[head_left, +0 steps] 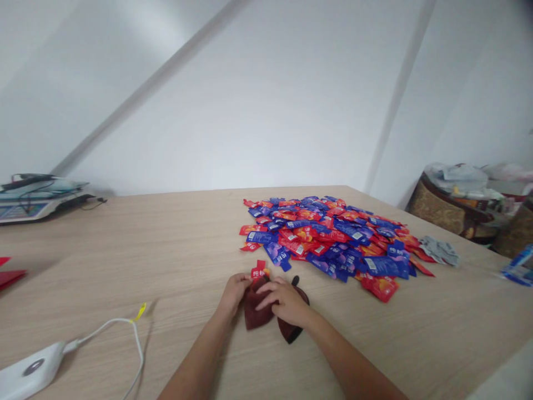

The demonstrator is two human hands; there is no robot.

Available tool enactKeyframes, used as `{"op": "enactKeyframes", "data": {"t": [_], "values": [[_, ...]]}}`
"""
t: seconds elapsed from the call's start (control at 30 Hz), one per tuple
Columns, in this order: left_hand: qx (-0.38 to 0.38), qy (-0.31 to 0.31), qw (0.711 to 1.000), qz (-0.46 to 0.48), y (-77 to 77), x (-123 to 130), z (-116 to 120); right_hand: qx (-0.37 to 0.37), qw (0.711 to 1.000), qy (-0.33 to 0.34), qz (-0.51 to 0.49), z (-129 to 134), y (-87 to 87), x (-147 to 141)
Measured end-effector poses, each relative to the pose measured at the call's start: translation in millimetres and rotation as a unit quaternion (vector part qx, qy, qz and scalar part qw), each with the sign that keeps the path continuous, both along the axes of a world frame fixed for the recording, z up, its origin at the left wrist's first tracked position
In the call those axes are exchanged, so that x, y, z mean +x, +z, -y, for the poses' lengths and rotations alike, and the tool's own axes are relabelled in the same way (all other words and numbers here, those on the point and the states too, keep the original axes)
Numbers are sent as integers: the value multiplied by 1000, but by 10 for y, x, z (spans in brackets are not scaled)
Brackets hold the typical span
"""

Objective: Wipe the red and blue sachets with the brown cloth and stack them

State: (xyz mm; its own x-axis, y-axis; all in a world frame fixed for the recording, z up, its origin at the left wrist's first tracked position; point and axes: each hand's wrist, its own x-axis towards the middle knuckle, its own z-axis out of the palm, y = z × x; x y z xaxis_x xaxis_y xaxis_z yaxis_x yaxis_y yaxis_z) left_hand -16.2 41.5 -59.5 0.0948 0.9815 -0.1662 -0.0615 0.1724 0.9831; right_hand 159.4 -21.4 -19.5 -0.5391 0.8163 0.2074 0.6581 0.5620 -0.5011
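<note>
- The pale wood-look table (166,244) is seen beneath both hands and extended well beyond them, with a white wall (258,111) behind it.
- A wide heap of red and blue packets (320,233) is spread ahead of the right hand and out to its right.
- A patterned chair (441,205), loaded with plastic bags (462,178), is seen far to the right of the right hand.
- A flat scale-like device (41,203), topped with papers and a cord, is placed far ahead and to the left of the left hand.
- The right hand (287,303) is held loosely open, its fingers parted and laid over the front of a dark red pouch (256,312).
- The left hand (237,291) is curled at that pouch's upper left edge; whether anything is pinched cannot be told.
- A white power bank (31,371) is placed well to the left of the left hand, with a white cable (135,328) attached.
- Grey gloves (439,250) are laid beside the heap, well right of the right hand.
- A second dark red pouch (287,329) is partly covered by the right hand.
- A single red packet (260,270) is seen between the hands, at the first pouch's top edge.
</note>
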Motion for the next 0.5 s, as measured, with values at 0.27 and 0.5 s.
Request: {"op": "enactKeyframes", "data": {"t": [0.27, 0.5], "values": [[1, 13, 1000, -24, -21, 7, -27, -70, 981, -18, -177, -131, -39, 89], [18, 37, 998, -47, -1, -11, -3, 21, 993, -115, -16, -105, -22, -132]]}}
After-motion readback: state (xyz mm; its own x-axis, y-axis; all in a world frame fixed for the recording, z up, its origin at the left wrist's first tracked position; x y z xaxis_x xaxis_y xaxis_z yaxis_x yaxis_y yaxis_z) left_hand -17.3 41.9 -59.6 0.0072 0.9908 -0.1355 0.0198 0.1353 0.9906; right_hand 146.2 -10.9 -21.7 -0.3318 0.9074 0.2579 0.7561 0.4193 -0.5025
